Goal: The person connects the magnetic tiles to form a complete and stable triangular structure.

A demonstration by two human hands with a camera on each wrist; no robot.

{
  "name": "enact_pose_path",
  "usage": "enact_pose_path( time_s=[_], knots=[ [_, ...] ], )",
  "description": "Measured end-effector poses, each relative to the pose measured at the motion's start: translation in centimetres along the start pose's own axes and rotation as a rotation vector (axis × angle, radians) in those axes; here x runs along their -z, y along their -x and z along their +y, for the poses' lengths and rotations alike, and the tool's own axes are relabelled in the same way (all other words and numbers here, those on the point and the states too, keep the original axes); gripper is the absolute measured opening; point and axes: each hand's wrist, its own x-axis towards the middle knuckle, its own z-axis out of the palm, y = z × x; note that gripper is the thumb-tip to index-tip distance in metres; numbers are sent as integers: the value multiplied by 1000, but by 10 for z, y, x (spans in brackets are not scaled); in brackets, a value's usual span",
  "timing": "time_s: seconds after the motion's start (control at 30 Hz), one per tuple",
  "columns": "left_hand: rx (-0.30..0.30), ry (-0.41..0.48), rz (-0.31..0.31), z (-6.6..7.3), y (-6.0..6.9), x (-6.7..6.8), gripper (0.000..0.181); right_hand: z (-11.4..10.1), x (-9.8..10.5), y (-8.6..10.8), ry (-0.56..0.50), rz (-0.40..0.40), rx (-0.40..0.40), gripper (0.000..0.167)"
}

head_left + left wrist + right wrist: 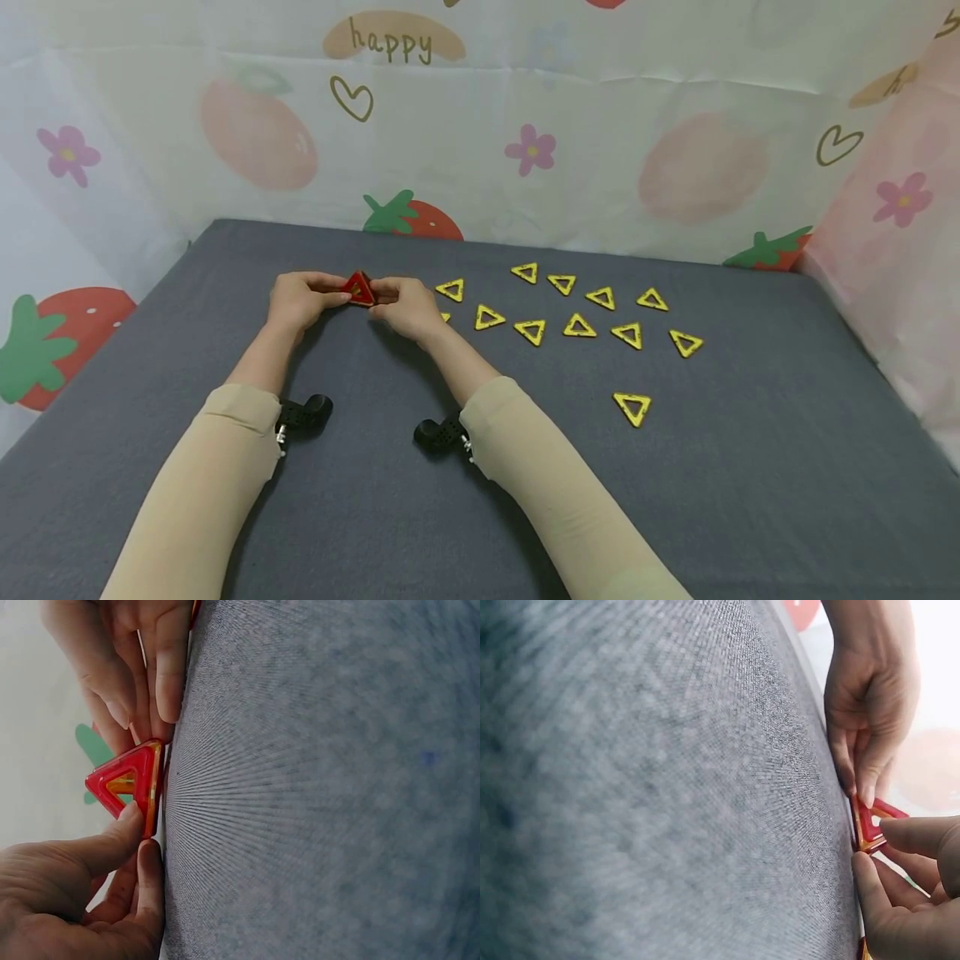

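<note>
Red, likely light, stiff and slick plastic, the triangular piece [360, 288] sits between the left hand [298, 298] and right hand [408, 307], both pinching its lower corners, probably its surest holds.

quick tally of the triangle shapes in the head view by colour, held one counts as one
yellow triangles: 12, one partly hidden by the right hand
red triangular shape, held: 1
total: 13

Long beige sleeves [187, 492], seamed cuffs [242, 407]; black, rounded wrist cameras [307, 413], silvery fittings [281, 435].
</note>
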Motion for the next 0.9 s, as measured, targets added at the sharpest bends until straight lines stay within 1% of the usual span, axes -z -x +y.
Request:
enact_pose_path(
  time_s=[0.37,0.53,0.63,0.73,0.8,0.9],
  knots=[
    [4,-38,-2,3,2,0,37,-1,1,3,6,-20,5,44],
    [12,-48,-16,7,5,0,40,-3,7,6,2,-24,17,44],
    [13,-45,-34,9,6,-1,45,-4,14,7,8,-11,24,42],
    [25,-41,-33,10,7,0,52,-6,24,8,3,2,37,38],
    [34,-41,-15,12,8,1,57,-8,33,8,-10,-3,48,36],
    [27,-45,36,16,9,3,63,-13,50,10,-50,-15,55,35]
  ],
)
